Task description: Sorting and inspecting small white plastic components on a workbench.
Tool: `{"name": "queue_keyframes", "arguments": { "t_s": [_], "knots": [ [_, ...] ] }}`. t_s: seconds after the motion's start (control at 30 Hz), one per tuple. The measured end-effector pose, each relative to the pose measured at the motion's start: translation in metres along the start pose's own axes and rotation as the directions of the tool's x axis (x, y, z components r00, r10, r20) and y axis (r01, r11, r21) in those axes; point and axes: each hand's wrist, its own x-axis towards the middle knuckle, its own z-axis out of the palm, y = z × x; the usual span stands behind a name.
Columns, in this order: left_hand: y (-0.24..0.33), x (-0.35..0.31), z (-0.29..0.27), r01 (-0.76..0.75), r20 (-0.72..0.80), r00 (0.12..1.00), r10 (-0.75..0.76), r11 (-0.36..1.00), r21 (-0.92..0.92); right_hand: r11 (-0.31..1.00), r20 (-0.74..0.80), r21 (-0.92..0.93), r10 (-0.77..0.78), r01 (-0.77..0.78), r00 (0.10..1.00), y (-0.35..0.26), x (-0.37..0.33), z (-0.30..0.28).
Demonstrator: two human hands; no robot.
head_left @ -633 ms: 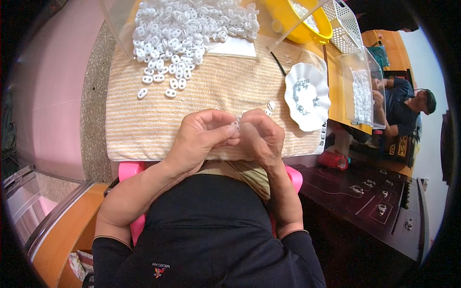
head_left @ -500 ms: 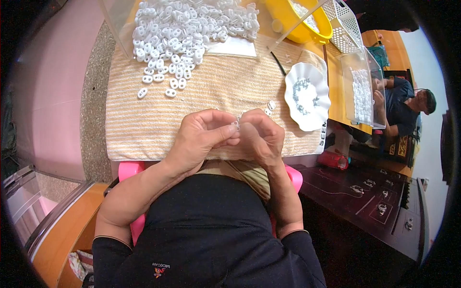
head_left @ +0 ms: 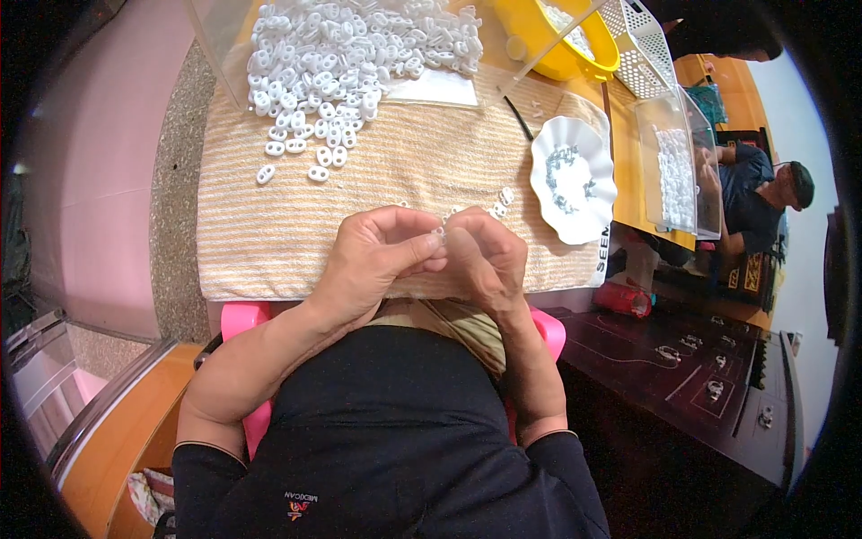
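Note:
My left hand point(head_left: 373, 260) pinches a small white plastic piece point(head_left: 441, 232) between thumb and fingertips, above the near part of the striped towel point(head_left: 269, 216). Against it, my right hand point(head_left: 489, 256) has its thumb and fingers drawn together; whatever they grip is hidden behind them. Just beyond the right hand lie a few white two-hole oval pieces point(head_left: 506, 196). A large heap of the same ovals point(head_left: 332, 63) spreads over the far side of the towel, with some strays at its near edge.
Right of my hands stands a white scalloped dish point(head_left: 603, 171) with small grey parts inside. Near it are a thin black stick point(head_left: 518, 119), a yellow basin point(head_left: 512, 36) and a clear bin point(head_left: 655, 220) of white pieces. Another person point(head_left: 754, 193) sits at the far right.
Both hands keep the same pose over the towel. My right hand has shifted very slightly left, uncovering a little more of the white pieces beyond it.

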Motion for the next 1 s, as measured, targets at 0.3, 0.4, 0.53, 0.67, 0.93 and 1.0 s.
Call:
{"name": "queue_keyframes", "arguments": {
  "t_s": [0.3, 0.4, 0.53, 0.67, 0.93, 1.0],
  "knots": [
    [-0.006, -0.001, 0.000, -0.067, -0.013, 0.998, 0.068, 0.996, 0.051, 1.000, -0.039, -0.012, 0.028, -0.029, 0.999, -0.011, -0.002, 0.007],
    [-0.006, -0.003, 0.001, -0.103, -0.033, 0.994, 0.108, 0.988, 0.119, 0.998, -0.057, 0.013, 0.061, -0.061, 0.996, -0.018, -0.003, 0.013],
    [-0.008, -0.005, 0.004, -0.177, -0.023, 0.982, 0.189, 0.951, 0.251, 0.993, -0.068, 0.060, 0.107, -0.103, 0.992, -0.018, -0.007, 0.014],
    [-0.007, -0.004, 0.003, -0.185, -0.002, 0.981, 0.192, 0.948, 0.257, 0.984, -0.062, 0.133, 0.131, -0.122, 0.989, -0.018, -0.007, 0.013],
    [-0.004, -0.001, 0.003, -0.132, 0.021, 0.991, 0.130, 0.969, 0.208, 0.932, 0.002, 0.280, 0.240, -0.231, 0.971, -0.018, -0.005, 0.004],
    [-0.003, 0.000, 0.003, -0.133, 0.020, 0.991, 0.131, 0.971, 0.198, 0.938, -0.004, 0.273, 0.221, -0.212, 0.975, -0.019, -0.005, 0.003]
  ]
}}
